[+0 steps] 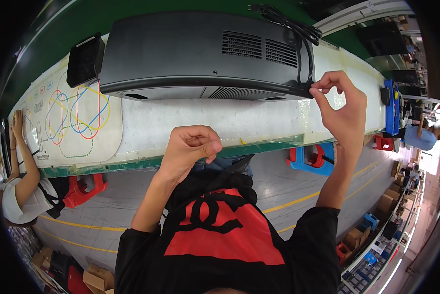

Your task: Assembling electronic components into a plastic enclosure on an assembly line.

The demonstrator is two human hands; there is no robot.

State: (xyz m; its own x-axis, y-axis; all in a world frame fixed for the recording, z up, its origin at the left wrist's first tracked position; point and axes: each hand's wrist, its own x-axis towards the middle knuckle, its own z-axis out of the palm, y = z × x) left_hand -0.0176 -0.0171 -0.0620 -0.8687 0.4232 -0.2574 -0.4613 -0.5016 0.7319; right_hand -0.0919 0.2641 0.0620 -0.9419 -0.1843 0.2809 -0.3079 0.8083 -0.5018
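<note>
A large black boxy appliance (171, 49) with slotted vents lies across the white work table. A bundled black power cord (291, 25) rests on its far right corner, and a strand runs down its right side. My right hand (344, 105) is at the near right corner, thumb and forefinger pinched at the lower end of that strand. My left hand (189, 149) hovers over the table's near edge, apart from the appliance. Its fingers are curled against the thumb, and anything inside them is hidden.
A small black tray-like part (85, 61) stands left of the appliance. Below it lies a mat printed with coloured loops (78, 132). A co-worker's arms (26, 152) reach in at far left. A blue bin (391, 110) sits at right; blue and red stools (312, 159) stand below.
</note>
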